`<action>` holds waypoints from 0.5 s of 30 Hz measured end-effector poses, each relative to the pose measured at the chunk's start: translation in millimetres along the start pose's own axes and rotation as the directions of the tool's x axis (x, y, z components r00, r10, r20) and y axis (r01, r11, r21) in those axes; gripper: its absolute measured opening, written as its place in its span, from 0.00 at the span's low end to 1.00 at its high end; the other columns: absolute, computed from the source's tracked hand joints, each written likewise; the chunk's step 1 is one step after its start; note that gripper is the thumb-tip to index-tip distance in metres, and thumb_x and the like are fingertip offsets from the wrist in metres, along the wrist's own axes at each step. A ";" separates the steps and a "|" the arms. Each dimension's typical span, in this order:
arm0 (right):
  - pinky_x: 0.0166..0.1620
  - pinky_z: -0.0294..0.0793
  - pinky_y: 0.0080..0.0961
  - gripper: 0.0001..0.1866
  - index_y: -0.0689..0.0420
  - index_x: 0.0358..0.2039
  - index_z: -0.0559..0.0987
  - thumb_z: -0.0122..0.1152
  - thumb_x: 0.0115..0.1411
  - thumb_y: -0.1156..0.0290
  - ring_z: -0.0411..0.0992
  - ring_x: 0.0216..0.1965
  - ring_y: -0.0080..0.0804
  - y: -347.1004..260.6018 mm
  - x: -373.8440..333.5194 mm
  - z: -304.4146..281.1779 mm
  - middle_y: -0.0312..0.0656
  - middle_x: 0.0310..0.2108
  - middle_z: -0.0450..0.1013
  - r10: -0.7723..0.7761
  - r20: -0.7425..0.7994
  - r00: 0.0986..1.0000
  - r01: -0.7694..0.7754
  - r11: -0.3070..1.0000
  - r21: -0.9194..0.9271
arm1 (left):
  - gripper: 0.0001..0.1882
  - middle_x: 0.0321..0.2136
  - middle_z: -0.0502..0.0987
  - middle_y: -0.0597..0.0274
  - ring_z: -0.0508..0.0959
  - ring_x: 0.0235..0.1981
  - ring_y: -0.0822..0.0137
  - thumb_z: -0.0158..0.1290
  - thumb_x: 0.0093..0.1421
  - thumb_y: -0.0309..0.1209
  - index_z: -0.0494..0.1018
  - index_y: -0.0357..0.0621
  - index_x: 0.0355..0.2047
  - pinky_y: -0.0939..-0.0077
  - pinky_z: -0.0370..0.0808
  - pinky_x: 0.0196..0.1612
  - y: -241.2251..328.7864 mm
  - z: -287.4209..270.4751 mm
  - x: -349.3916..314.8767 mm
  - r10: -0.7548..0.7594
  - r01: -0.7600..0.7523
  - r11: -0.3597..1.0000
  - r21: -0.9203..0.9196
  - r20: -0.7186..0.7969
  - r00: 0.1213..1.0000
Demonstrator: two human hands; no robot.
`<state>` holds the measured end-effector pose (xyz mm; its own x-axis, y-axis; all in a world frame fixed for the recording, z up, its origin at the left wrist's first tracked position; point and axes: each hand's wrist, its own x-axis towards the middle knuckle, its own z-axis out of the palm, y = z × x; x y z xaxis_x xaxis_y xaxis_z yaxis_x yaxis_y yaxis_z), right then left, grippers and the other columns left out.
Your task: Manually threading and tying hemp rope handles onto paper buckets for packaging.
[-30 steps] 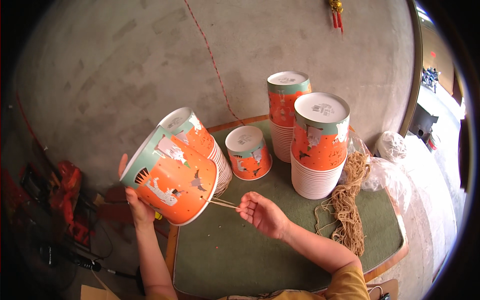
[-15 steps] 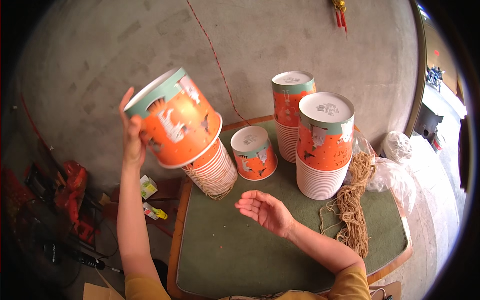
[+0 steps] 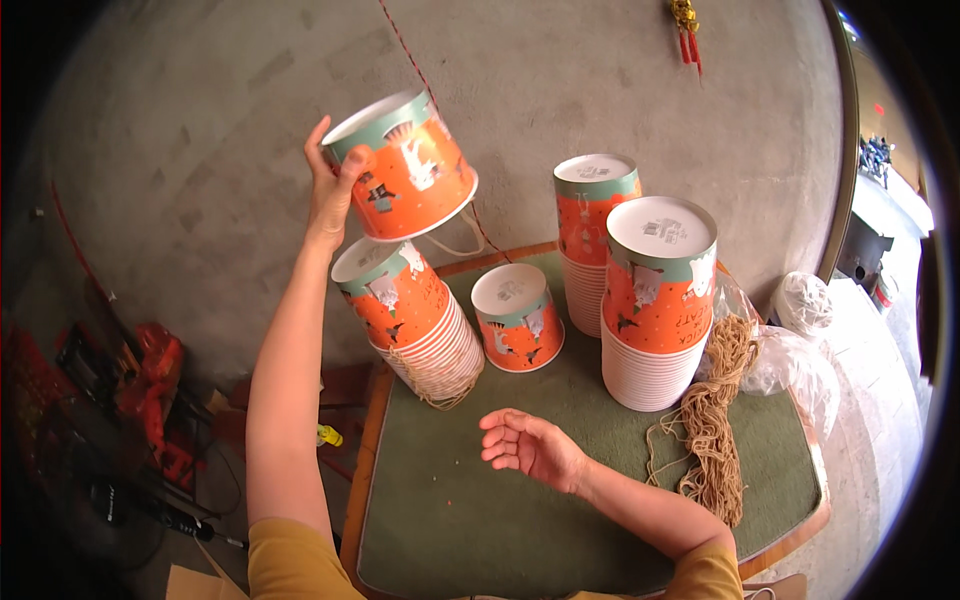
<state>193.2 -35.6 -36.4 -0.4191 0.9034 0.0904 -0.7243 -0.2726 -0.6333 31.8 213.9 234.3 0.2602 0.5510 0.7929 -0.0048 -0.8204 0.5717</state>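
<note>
At the green worktop [image 3: 480, 530], before a grey wall [image 3: 200, 180], grips a tilted orange bucket [image 3: 420, 170] in the left hand [image 3: 333, 192], above the left stack [image 3: 405, 312]. Dangles a pale cord [image 3: 452, 249] near the bucket's rim. Holds the right hand [image 3: 537, 450] empty and loosely curled, left of twine [image 3: 716, 430].

Left arm [image 3: 285, 430] high, right fingers [image 3: 498, 434] half-curled

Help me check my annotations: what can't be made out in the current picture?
In the head view:
- Inside of the raised orange bucket: hidden by its own wall.
- Left hand: some fingers are hidden behind that bucket.
- Rear stack: its lower right part is covered by the nearer stack.
- Gold ornament: top cut off by the upper edge.
- Blue object at far right: too small to identify.
</note>
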 end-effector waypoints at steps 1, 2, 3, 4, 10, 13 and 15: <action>0.47 0.75 0.27 0.18 0.59 0.50 0.72 0.44 0.70 0.60 0.75 0.42 0.31 0.6 0.5 0.7 0.38 0.39 0.75 0.015 0.006 1.000 -0.015 1.000 -0.015 | 0.60 0.59 0.57 0.50 0.60 0.61 0.55 0.62 0.44 0.67 0.44 0.54 0.67 0.58 0.57 0.63 -8.7 -9.5 1.5 -0.011 0.012 0.999 0.044 -0.021 1.000; 0.47 0.75 0.26 0.18 0.59 0.50 0.72 0.44 0.70 0.60 0.75 0.41 0.30 1.1 1.1 1.1 0.38 0.39 0.75 0.031 0.011 0.999 -0.030 0.999 -0.031 | 0.60 0.60 0.55 0.47 0.60 0.62 0.54 0.62 0.44 0.66 0.44 0.55 0.68 0.56 0.57 0.64 -17.1 -20.2 1.8 -0.048 0.050 0.998 0.042 -0.047 0.998; 0.47 0.75 0.26 0.18 0.59 0.50 0.72 0.44 0.70 0.60 0.75 0.41 0.30 1.7 2.3 1.8 0.38 0.39 0.75 0.030 0.017 0.999 -0.029 0.999 -0.028 | 0.60 0.61 0.55 0.47 0.59 0.63 0.53 0.62 0.44 0.66 0.43 0.56 0.68 0.56 0.57 0.64 -24.7 -33.5 1.3 -0.082 0.084 0.995 0.046 -0.050 0.995; 0.46 0.75 0.26 0.18 0.59 0.50 0.72 0.44 0.70 0.60 0.75 0.41 0.29 2.4 2.4 2.3 0.37 0.39 0.75 0.040 0.025 0.999 -0.039 0.999 -0.037 | 0.60 0.61 0.54 0.46 0.58 0.63 0.53 0.62 0.44 0.66 0.43 0.56 0.68 0.55 0.57 0.64 -31.4 -44.7 0.2 -0.116 0.118 0.992 0.047 -0.051 0.992; 0.45 0.75 0.25 0.18 0.58 0.50 0.73 0.44 0.69 0.60 0.75 0.40 0.27 1.8 1.5 1.1 0.36 0.38 0.75 0.047 0.022 0.999 -0.046 0.998 -0.048 | 0.58 0.61 0.54 0.46 0.59 0.63 0.53 0.60 0.45 0.69 0.43 0.61 0.67 0.53 0.58 0.63 -51.1 -73.2 -21.6 -0.221 0.229 0.963 0.140 -0.067 0.973; 0.45 0.75 0.24 0.18 0.58 0.50 0.73 0.45 0.69 0.60 0.75 0.39 0.26 3.2 2.5 0.3 0.36 0.38 0.75 0.052 0.019 0.998 -0.051 0.997 -0.054 | 0.54 0.60 0.56 0.52 0.62 0.59 0.56 0.57 0.48 0.69 0.44 0.65 0.67 0.59 0.63 0.59 -60.5 -87.9 -34.2 -0.269 0.272 0.962 0.041 -0.068 0.961; 0.44 0.75 0.24 0.18 0.58 0.49 0.73 0.45 0.69 0.60 0.75 0.39 0.26 4.0 2.7 0.1 0.35 0.37 0.75 0.059 0.012 0.998 -0.058 0.997 -0.057 | 0.54 0.59 0.57 0.53 0.62 0.59 0.56 0.57 0.48 0.69 0.44 0.65 0.67 0.59 0.63 0.59 -65.4 -92.5 -42.9 -0.291 0.293 0.955 0.046 -0.043 0.956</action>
<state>189.1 -34.3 -38.7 -0.4672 0.8820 0.0621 -0.6667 -0.3053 -0.6800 -68.4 258.0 182.4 0.2090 0.7717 0.6006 0.1161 -0.6294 0.7683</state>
